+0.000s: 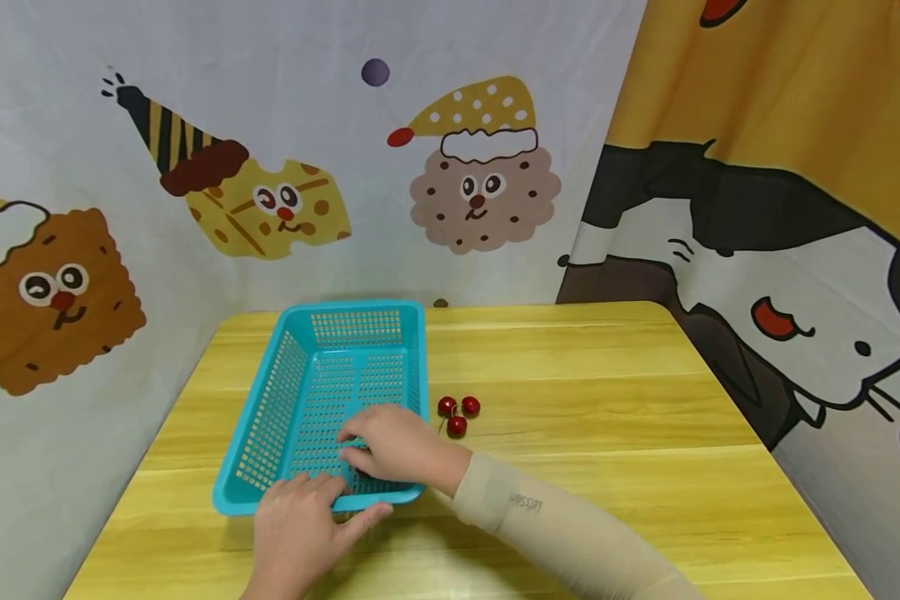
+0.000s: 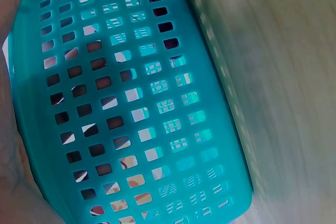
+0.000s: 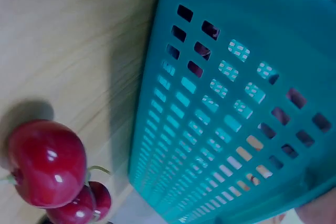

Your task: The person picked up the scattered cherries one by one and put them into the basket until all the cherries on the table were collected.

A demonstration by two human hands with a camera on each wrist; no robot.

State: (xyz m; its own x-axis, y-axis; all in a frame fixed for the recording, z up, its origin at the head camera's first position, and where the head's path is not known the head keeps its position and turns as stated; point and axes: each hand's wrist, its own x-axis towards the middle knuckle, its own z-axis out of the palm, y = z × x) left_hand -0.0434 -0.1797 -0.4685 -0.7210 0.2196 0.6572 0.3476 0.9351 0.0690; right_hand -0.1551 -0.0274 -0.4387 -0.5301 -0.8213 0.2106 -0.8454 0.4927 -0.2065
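A turquoise plastic basket [image 1: 228,492] with perforated walls stands on the table. My left hand [image 1: 300,525] grips its near rim, fingers over the edge and thumb along the outside. My right hand [image 1: 390,446] reaches over the right side into the near end of the basket, thumb and index finger bent and apart; its other fingers are hidden. Through the holes low in the near wall, dark red shapes [image 2: 159,11] show, only partly visible. Three red cherries [image 1: 457,427] with stems lie on the table beside the basket's right wall; the right wrist view shows a cherry [image 3: 47,163] up close.
The wooden table [image 1: 570,375] extends to the right of the basket. A printed cloth [image 1: 330,50] with cartoon figures hangs behind it, and a curtain-like cloth with a cat [image 1: 787,258] hangs on the right.
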